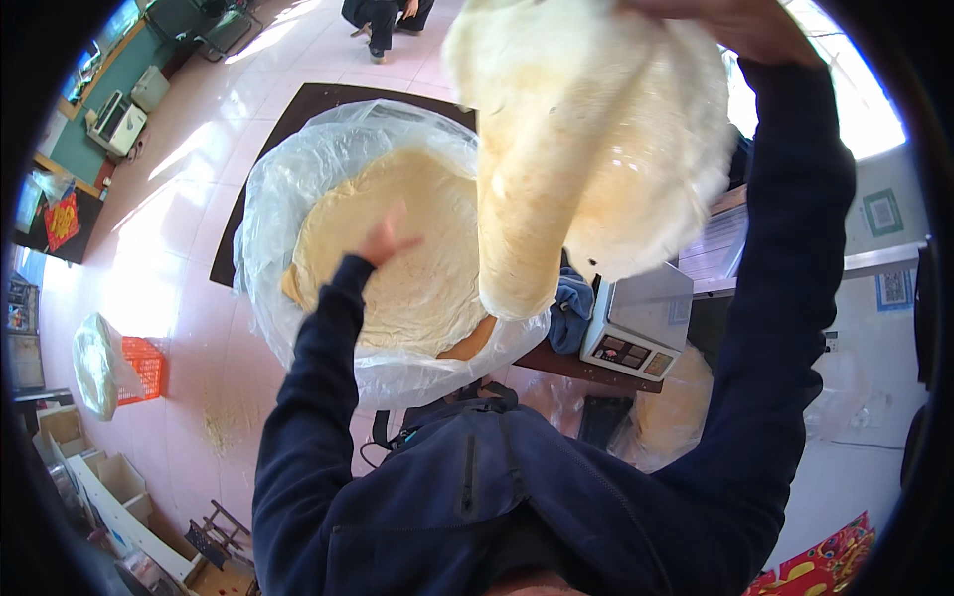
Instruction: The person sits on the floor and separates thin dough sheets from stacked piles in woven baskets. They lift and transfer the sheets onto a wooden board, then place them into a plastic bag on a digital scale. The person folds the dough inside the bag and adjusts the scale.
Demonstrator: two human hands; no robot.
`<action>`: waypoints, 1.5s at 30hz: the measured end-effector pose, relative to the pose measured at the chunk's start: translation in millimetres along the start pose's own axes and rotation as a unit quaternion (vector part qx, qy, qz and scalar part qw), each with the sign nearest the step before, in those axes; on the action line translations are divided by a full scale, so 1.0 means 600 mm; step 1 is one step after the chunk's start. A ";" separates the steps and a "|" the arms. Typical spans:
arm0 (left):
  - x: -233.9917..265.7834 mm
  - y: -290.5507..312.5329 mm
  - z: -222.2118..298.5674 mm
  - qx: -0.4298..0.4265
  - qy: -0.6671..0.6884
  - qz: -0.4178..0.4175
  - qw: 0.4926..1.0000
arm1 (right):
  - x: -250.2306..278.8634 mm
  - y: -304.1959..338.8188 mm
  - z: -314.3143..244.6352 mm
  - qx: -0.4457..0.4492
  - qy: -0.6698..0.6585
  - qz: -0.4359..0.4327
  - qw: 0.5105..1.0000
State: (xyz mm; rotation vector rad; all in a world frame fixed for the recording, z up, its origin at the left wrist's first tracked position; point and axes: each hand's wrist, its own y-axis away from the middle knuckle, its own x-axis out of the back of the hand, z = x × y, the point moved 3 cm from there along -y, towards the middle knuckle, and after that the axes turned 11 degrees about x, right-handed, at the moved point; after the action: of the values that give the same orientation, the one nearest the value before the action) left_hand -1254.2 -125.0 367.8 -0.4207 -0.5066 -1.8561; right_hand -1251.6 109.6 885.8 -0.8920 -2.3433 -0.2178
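Observation:
My right hand [740, 25] is raised high at the top of the view and grips a bunch of thin, pale round flatbread sheets [576, 149] that hang down folded. My left hand [386, 238] reaches down with fingers spread onto a stack of the same round sheets [417, 268]. That stack lies in a large basket lined with clear plastic [288, 169] on a dark table [318, 99]. Both of my arms are in dark blue sleeves.
A white electronic scale [636, 328] stands on the table's right side, next to a blue cloth [571, 308]. An orange crate [144, 368] with a plastic bag sits on the pink tiled floor at left. Another person's legs [383, 20] are at the top. Cardboard boxes [109, 477] stand at lower left.

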 end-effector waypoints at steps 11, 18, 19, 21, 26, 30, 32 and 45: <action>0.351 -0.068 0.332 -0.148 0.048 0.222 0.963 | -0.037 0.032 0.045 0.112 0.270 0.212 0.933; 0.242 0.104 0.094 -0.239 -0.170 0.194 0.936 | -0.373 0.169 0.302 0.137 0.285 0.168 0.934; 0.203 0.121 0.052 -0.181 -0.203 0.172 0.947 | -0.436 0.159 0.349 0.106 0.242 0.191 0.945; 0.119 0.155 -0.011 -0.147 -0.247 0.143 0.947 | -0.544 0.136 0.429 0.083 0.179 0.246 0.949; -0.005 0.205 -0.088 -0.122 -0.237 0.026 0.964 | -0.674 0.144 0.501 0.019 0.142 0.221 0.965; 0.001 0.211 -0.089 -0.094 -0.195 -0.017 0.976 | -0.660 0.173 0.490 0.035 0.124 0.207 0.970; 0.023 0.211 -0.074 -0.078 -0.165 -0.014 0.983 | -0.643 0.190 0.503 0.043 0.116 0.252 0.960; 0.150 0.212 0.015 -0.088 -0.164 0.071 0.980 | -0.495 0.198 0.591 0.089 0.188 0.316 0.926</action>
State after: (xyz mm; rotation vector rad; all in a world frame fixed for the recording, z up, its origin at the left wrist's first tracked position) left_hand -1162.7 -229.3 439.7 -0.8691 -0.5197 -1.7056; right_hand -1174.6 162.2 417.5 -1.3243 -1.5998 0.0869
